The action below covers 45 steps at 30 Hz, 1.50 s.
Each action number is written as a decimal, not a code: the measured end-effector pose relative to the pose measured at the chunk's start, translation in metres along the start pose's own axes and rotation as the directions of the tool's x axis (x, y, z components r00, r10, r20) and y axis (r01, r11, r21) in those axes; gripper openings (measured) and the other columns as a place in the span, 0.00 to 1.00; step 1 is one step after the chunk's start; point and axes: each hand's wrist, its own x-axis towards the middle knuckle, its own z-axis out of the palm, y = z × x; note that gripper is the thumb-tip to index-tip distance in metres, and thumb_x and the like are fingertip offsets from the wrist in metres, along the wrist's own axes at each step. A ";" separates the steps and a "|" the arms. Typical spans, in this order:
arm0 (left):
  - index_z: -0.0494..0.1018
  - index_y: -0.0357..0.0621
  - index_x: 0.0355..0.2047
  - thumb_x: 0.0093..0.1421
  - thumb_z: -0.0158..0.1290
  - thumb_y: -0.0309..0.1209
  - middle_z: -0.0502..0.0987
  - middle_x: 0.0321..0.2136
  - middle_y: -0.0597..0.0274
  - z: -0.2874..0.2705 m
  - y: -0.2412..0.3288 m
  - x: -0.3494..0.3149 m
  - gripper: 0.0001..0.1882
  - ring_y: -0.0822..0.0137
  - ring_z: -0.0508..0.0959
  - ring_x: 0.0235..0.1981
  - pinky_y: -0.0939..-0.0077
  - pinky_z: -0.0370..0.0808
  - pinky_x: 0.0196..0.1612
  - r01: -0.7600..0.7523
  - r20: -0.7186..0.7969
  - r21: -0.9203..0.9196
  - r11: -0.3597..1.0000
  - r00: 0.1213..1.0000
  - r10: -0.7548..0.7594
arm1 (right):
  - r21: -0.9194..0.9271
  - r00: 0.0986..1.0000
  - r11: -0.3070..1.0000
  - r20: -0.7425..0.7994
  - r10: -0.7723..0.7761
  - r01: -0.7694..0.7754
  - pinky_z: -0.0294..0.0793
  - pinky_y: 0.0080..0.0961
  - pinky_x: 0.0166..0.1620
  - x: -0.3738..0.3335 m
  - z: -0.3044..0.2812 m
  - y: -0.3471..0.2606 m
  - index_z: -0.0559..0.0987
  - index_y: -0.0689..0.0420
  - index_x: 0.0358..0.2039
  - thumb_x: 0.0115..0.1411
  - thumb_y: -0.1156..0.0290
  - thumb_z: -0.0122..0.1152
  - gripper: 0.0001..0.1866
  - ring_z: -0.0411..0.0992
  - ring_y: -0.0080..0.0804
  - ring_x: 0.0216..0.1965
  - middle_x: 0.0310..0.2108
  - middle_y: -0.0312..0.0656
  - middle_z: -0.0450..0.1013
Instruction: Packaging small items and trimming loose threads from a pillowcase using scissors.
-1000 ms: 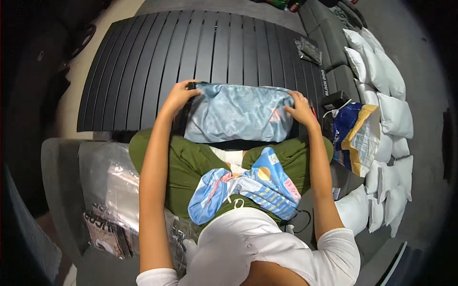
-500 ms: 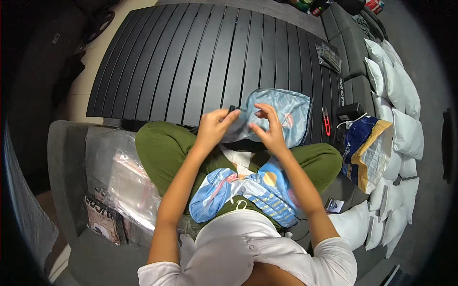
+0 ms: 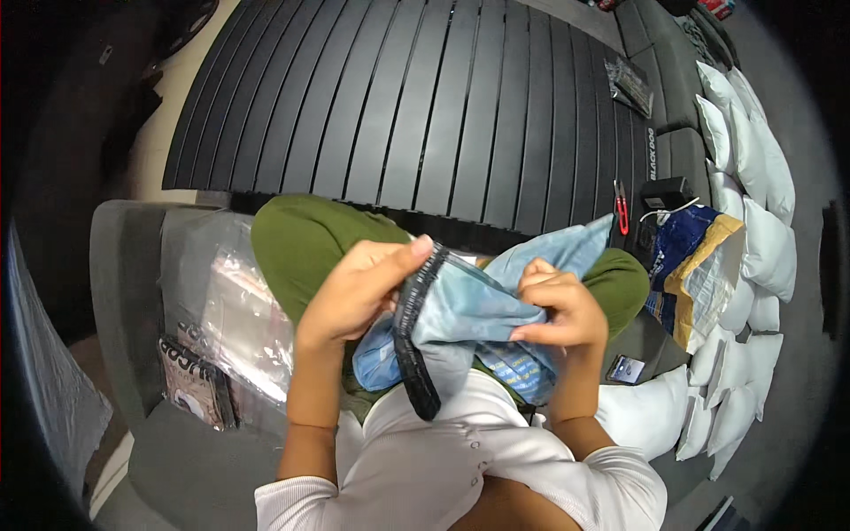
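A blue-grey piece of sewn cloth (image 3: 474, 310) with a black band along one edge is held above my lap. My left hand (image 3: 359, 288) grips it at the banded edge, thumb on top near the upper end. The band hangs down from there towards my white top. Bunched folds of the same cloth are closed in my right hand (image 3: 565, 310), and a loose corner sticks up beyond it towards the table. Underneath, a brighter blue printed cloth (image 3: 376, 363) lies on my lap, partly hidden by the held piece.
Ahead stands a black slatted table (image 3: 398, 115) with red-handled thread snips (image 3: 622, 212) at its right side. White pillows (image 3: 761, 248) are piled to the right, beside a blue, yellow and white sack (image 3: 695, 274). Clear plastic bags (image 3: 248, 301) lie on the seat at left.
The cloth has come off the table edge towards me and hangs between my hands. My right hand, open before, has closed on it. My view has tilted down slightly.
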 end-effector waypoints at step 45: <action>0.72 0.34 0.30 0.55 0.53 0.25 0.74 0.28 0.69 0.029 -0.049 -0.002 0.05 0.82 0.71 0.29 0.88 0.68 0.35 -0.081 0.066 0.109 0.991 0.995 0.074 | 0.250 0.846 0.959 -0.475 0.244 -0.137 0.61 0.17 0.30 -0.028 0.033 -0.010 0.72 0.64 0.24 0.46 0.73 0.63 0.10 0.62 0.22 0.23 0.20 0.36 0.67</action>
